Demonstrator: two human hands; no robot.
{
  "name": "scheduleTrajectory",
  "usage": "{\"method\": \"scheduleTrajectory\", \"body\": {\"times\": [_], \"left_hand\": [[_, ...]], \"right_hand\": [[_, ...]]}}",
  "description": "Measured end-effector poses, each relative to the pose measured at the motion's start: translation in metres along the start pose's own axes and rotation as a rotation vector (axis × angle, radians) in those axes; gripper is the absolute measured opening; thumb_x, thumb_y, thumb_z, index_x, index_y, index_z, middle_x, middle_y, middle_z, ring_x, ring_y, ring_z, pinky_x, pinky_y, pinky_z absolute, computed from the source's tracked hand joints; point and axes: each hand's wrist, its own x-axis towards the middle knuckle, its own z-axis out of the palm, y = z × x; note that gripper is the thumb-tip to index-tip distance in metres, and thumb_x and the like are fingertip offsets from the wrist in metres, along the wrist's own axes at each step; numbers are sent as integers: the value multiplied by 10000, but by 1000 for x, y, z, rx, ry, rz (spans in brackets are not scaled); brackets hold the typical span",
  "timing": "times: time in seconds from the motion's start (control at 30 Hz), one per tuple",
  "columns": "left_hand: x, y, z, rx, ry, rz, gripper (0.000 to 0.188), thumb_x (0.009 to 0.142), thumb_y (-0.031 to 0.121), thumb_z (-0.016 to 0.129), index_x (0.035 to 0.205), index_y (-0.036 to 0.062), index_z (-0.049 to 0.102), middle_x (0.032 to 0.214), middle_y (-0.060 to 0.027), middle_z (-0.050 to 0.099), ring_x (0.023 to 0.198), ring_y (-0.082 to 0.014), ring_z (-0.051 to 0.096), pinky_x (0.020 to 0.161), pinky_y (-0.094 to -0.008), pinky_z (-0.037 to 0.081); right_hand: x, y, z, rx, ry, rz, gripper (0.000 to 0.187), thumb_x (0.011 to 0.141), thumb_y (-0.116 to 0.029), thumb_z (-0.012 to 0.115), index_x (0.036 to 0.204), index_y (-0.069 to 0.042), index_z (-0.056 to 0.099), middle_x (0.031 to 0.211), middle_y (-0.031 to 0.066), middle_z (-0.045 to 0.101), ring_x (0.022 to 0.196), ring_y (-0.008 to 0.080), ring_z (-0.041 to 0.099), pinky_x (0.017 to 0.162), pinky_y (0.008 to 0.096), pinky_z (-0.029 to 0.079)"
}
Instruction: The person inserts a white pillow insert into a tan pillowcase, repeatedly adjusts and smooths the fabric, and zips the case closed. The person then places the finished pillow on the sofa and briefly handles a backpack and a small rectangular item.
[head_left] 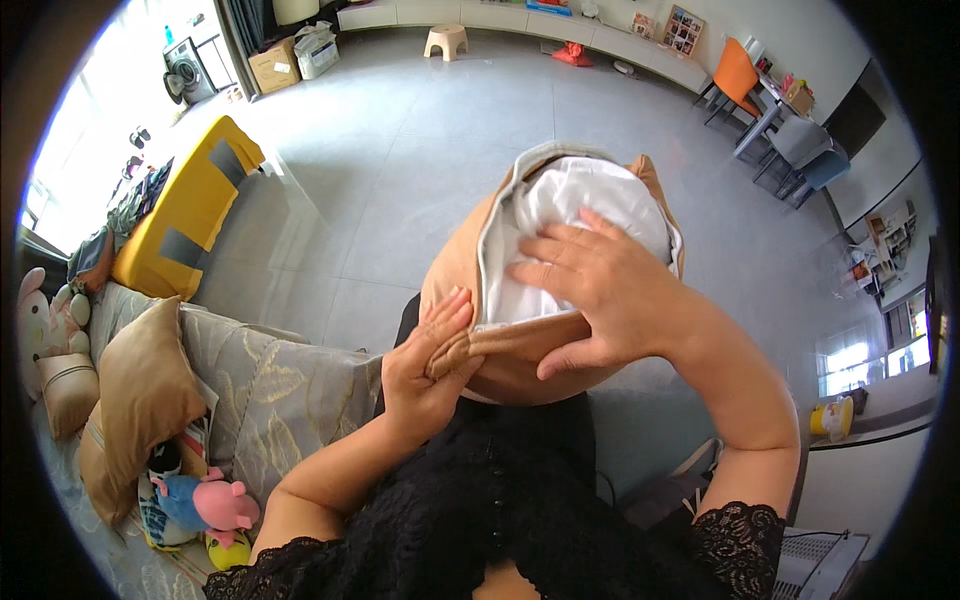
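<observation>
A tan cushion cover [455, 262] rests on my lap, its zipped opening spread wide. Inside it shows a white cushion insert [560, 192] with a shiny, wrinkled surface. My left hand [430, 360] pinches the cover's near left corner, fingers on top and thumb below. Over the opening, my right hand [600, 290] lies with fingers spread against the white insert, and its thumb points down along the cover's near edge. The lower part of the insert is hidden within the cover.
Beside me on the left, a patterned sofa [300, 385] carries brown cushions [150, 370] and a pink and blue plush toy [215, 503]. A yellow-draped piece of furniture [195, 200] stands beyond. Farther off are a beige stool [446, 41] and an orange chair [735, 75].
</observation>
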Motion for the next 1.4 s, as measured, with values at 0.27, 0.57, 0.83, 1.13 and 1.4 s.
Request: {"method": "scheduleTrajectory", "body": {"times": [0.27, 0.57, 0.83, 1.13, 1.4], "left_hand": [[14, 5, 1, -269, -111, -84, 218, 838, -101, 610, 1047, -53, 653, 1134, -134, 682, 1101, -182, 622, 1024, -377, 436], [111, 19, -23, -447, 114, 207, 229, 762, -125, 594, 970, -50, 652, 967, -141, 698, 882, -175, 648, 800, -285, 508], [197, 29, -1, -511, 317, 240, 192, 825, 20, 646, 1004, -35, 688, 938, -69, 700, 836, -135, 631, 759, -236, 487], [56, -40, -58, 168, -473, 248, 136, 743, -26, 694, 841, 67, 707, 952, -59, 727, 1010, -183, 668, 1066, -460, 360], [129, 3, -54, 230, -483, 38, 269, 817, 104, 692, 1062, -6, 687, 1012, -154, 710, 923, -231, 691, 848, -322, 515]], "right_hand": [[-18, -1, 5, 40, -225, 156, 721, 673, -660, 683, 898, 24, 660, 871, 176, 669, 847, 321, 642, 923, 442, 423], [-65, -17, -51, 77, 248, 207, 732, 645, -452, 809, 1211, -37, 599, 1234, 163, 581, 1147, 347, 540, 992, 444, 421], [-51, 29, -44, -131, 676, 498, 501, 717, -455, 781, 943, -44, 606, 808, 102, 586, 773, 284, 588, 696, 375, 472], [-95, -34, 130, -9, 291, 186, 307, 691, -323, 749, 671, -96, 545, 616, 63, 596, 551, 259, 612, 565, 383, 499], [-88, -87, 210, 430, 148, 416, 394, 877, -249, 539, 1256, -146, 570, 1339, 98, 526, 1255, 320, 464, 1055, 477, 347]]}}
